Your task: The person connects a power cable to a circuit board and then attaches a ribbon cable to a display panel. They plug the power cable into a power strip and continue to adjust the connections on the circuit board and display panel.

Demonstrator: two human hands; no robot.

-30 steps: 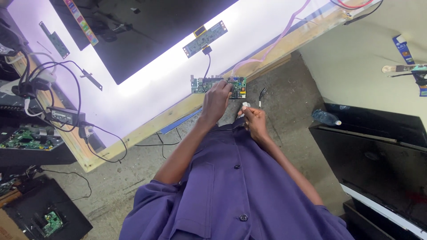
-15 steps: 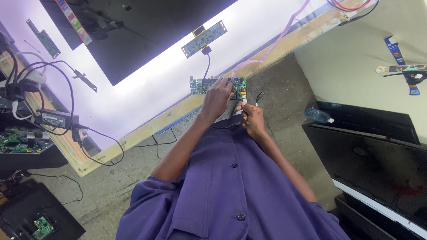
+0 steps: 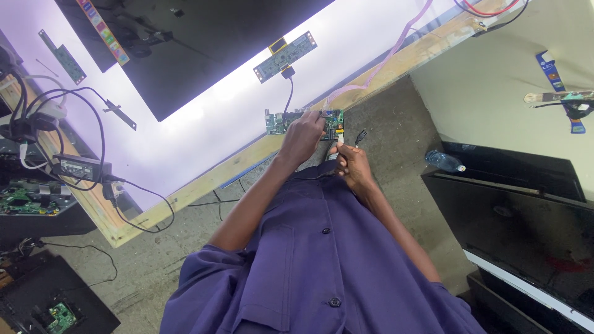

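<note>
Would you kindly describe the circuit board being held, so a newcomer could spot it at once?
Find the glowing white panel on the wooden-edged bench. At its near edge, the left hand grips a small green circuit board. Unlike the paler, longer strip board above, it overhangs the edge.

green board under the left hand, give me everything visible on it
The small green rectangular circuit board lies flat at the near edge of the glowing white backlit panel, above the wooden bench rim. Its face carries small components too fine to tell apart. The left hand rests on its middle, hiding that part. A thin black cable runs from its top edge to a longer pale green strip board. The right hand pinches a thin flat white cable at the board's near right corner.
</note>
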